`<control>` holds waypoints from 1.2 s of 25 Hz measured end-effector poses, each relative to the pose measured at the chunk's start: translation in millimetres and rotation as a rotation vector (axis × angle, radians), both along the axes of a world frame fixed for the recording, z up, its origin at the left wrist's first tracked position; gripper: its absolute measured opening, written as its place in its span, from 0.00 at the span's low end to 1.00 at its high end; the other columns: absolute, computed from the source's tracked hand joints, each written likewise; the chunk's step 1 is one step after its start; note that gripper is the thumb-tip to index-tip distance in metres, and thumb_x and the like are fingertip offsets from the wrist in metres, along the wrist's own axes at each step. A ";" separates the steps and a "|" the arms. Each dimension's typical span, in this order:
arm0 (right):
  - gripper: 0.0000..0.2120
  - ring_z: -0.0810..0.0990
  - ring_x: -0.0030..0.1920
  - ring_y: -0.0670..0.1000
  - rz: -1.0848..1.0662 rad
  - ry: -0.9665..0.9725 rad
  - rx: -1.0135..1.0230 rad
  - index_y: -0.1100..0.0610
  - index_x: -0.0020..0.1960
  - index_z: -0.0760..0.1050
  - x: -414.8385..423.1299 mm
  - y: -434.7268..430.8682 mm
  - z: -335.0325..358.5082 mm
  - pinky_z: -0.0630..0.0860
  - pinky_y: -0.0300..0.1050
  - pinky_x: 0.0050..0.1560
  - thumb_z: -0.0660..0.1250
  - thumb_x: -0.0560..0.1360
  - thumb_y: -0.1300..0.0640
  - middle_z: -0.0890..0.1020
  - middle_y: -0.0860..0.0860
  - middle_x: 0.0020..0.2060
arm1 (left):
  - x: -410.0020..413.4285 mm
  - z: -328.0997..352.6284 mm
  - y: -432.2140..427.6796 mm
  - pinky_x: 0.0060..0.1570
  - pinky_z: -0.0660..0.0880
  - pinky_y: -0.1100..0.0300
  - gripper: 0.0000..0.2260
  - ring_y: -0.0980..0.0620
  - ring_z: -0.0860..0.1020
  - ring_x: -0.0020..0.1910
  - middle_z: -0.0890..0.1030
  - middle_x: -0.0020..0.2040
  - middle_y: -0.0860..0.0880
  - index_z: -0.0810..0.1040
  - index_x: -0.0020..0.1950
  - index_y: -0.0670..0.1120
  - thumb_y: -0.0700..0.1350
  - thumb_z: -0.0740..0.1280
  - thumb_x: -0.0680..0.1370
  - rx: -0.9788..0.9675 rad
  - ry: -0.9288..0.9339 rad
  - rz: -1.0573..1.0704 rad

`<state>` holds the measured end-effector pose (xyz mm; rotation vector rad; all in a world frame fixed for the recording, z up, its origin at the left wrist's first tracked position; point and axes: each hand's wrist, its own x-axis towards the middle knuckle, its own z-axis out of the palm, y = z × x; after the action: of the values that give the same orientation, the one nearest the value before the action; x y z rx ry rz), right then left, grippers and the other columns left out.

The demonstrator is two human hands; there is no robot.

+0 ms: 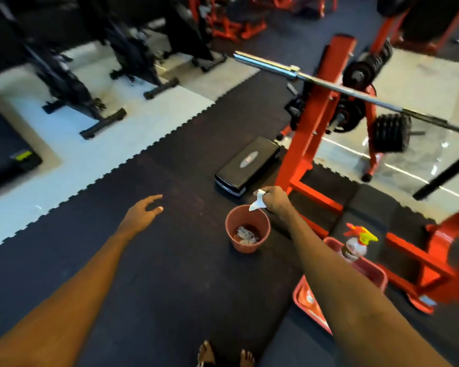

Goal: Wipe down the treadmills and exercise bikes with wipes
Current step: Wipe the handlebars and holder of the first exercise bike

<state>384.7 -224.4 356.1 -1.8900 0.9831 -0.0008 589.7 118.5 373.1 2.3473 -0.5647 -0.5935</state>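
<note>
**A:** Right hand?
**B:** Right hand [274, 201] is stretched out, fingers curled tight, gripping a white wipe [259, 201]. The wipe sticks out of the fist, crumpled.

**A:** Where's the wipe relative to the bin?
**B:** It's over the far rim of the bin [227, 226]. Can't tell if it's touching. The bin stands upright on the dark mat [170, 260], with used wipes [245, 234] inside at the bottom.

**A:** Left hand?
**B:** Left hand [141, 214] is out over the mat, palm down, fingers spread and loose, holding nothing. It's well apart from the bin.

**A:** Bikes?
**B:** Black bikes [64, 83] are upper left on the pale floor, far from both hands. There's a dark deck [6, 154] with a green mark at the left edge.

**A:** Other stuff?
**B:** A black step [247, 165] lies just beyond the bin, beside the red rack [310, 136]. A barbell [329, 82] rests across the rack. A spray bottle [355, 246] with a yellow-red trigger stands in a red tray [374, 274], right of the right forearm. Bare feet [206, 353] show at the bottom edge.
</note>
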 end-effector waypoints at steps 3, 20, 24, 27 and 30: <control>0.12 0.80 0.50 0.53 0.095 -0.064 -0.068 0.57 0.51 0.84 78.0 28.6 60.4 0.69 0.41 0.46 0.65 0.78 0.51 0.84 0.54 0.47 | 38.9 49.5 48.6 0.72 0.66 0.46 0.20 0.45 0.68 0.75 0.70 0.76 0.49 0.72 0.73 0.59 0.51 0.67 0.82 -0.037 -0.056 0.091; 0.18 0.78 0.52 0.57 0.447 -0.384 -0.438 0.62 0.66 0.77 403.3 139.6 321.7 0.71 0.46 0.49 0.66 0.78 0.59 0.82 0.57 0.47 | 263.3 263.1 183.0 0.70 0.67 0.50 0.21 0.45 0.71 0.72 0.73 0.74 0.48 0.73 0.74 0.56 0.50 0.69 0.80 -0.134 -0.451 0.376; 0.19 0.77 0.60 0.59 0.489 -0.444 -0.426 0.59 0.68 0.77 483.1 145.0 351.0 0.68 0.44 0.51 0.67 0.78 0.57 0.81 0.57 0.55 | 321.8 289.8 200.7 0.69 0.66 0.52 0.22 0.46 0.70 0.73 0.73 0.74 0.46 0.72 0.74 0.57 0.50 0.69 0.80 -0.118 -0.492 0.458; 0.19 0.76 0.61 0.59 0.539 -0.483 -0.424 0.59 0.68 0.76 545.4 151.1 370.8 0.70 0.45 0.56 0.67 0.78 0.58 0.78 0.59 0.64 | 363.9 304.4 213.0 0.69 0.67 0.52 0.22 0.46 0.70 0.73 0.73 0.73 0.46 0.72 0.74 0.58 0.51 0.69 0.80 -0.101 -0.520 0.514; 0.22 0.76 0.63 0.59 0.584 -0.510 -0.423 0.58 0.71 0.74 609.2 159.6 386.8 0.69 0.43 0.55 0.67 0.78 0.57 0.78 0.59 0.65 | 410.9 317.4 223.0 0.68 0.67 0.53 0.22 0.46 0.71 0.72 0.74 0.73 0.46 0.72 0.74 0.56 0.50 0.69 0.80 -0.111 -0.538 0.566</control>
<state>993.9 -64.7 742.9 -2.3373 0.0661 -0.3515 1000.6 341.5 690.5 2.3976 -0.1256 0.3264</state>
